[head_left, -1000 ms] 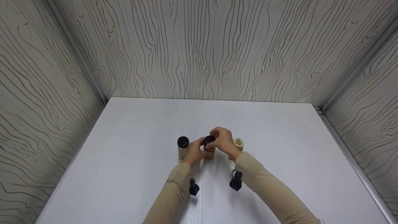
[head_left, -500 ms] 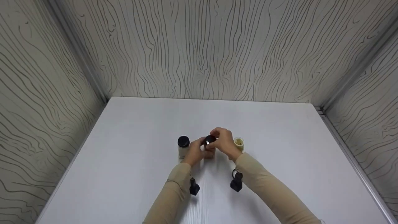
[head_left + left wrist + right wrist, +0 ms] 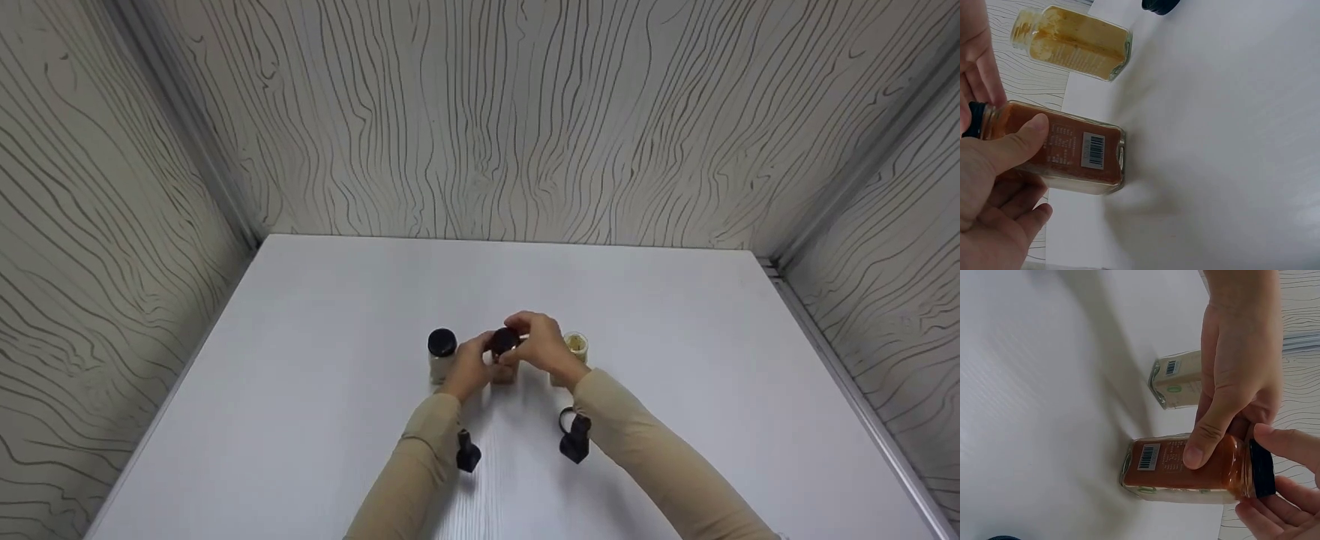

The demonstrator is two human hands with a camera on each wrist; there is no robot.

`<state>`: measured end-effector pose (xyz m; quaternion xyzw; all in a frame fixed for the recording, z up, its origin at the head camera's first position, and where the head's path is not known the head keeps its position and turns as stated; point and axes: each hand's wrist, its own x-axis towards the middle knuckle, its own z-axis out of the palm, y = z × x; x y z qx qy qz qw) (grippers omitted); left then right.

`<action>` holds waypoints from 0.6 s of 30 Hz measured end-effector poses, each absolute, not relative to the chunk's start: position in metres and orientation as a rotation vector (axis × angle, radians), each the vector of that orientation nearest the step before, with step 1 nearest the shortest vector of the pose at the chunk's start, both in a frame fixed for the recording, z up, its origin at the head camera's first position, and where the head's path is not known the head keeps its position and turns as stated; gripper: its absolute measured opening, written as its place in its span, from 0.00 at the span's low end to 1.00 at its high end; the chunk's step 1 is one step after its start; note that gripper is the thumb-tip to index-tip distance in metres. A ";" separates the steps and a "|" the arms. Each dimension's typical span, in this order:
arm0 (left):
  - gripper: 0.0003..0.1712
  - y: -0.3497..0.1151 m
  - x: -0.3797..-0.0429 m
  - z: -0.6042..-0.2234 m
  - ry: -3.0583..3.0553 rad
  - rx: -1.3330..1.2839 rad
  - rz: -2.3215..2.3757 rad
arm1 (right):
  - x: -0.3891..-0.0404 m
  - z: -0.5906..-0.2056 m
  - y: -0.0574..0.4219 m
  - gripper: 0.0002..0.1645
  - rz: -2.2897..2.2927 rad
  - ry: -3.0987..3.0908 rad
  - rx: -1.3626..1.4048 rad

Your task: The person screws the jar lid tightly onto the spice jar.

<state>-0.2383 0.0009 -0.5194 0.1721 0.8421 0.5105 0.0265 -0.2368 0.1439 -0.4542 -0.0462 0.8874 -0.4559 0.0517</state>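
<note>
A square glass spice jar [image 3: 1067,149] of reddish-brown powder stands on the white table. My left hand [image 3: 469,367] grips its body, the thumb lying across the printed side by the barcode label. My right hand [image 3: 546,349] has thumb and fingers around the jar's black cap [image 3: 1262,468], which sits on the threaded neck. To the right is an uncapped jar [image 3: 1078,42] with yellowish powder, partly behind my right wrist in the head view. Left of my left hand stands a third jar [image 3: 442,367] of pale powder, its black cap [image 3: 442,342] on.
A loose black cap [image 3: 1161,4] lies on the white table [image 3: 337,315], nearer me than the uncapped jar. Black wrist cameras hang below both wrists. Wood-grain patterned panels [image 3: 480,120] rise behind the table and at both sides.
My right hand has shifted slightly toward me, its thumb and fingers now lower around the cap, and its wrist a little to the right. The left hand and the jars stay put.
</note>
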 end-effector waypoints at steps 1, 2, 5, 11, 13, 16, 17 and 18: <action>0.32 0.001 -0.238 -0.519 2.596 0.523 1.579 | -0.237 -0.455 0.145 0.31 -1.398 2.690 -0.166; 0.32 0.001 -0.238 -0.520 2.597 0.523 1.577 | -0.237 -0.455 0.145 0.31 -1.406 2.681 -0.190; 0.32 0.001 -0.239 -0.520 2.595 0.521 1.575 | -0.237 -0.455 0.146 0.30 -1.430 2.654 -0.233; 0.31 0.001 -0.238 -0.520 2.585 0.515 1.578 | -0.237 -0.454 0.147 0.25 -1.402 2.692 -0.223; 0.31 0.001 -0.238 -0.520 2.590 0.527 1.576 | -0.237 -0.453 0.147 0.25 -1.403 2.683 -0.201; 0.30 0.001 -0.237 -0.520 2.593 0.541 1.584 | -0.237 -0.452 0.147 0.24 -1.413 2.656 -0.183; 0.30 0.001 -0.237 -0.519 2.593 0.545 1.587 | -0.237 -0.452 0.148 0.24 -1.415 2.648 -0.179; 0.30 0.001 -0.236 -0.519 2.591 0.547 1.591 | -0.237 -0.452 0.148 0.24 -1.419 2.640 -0.170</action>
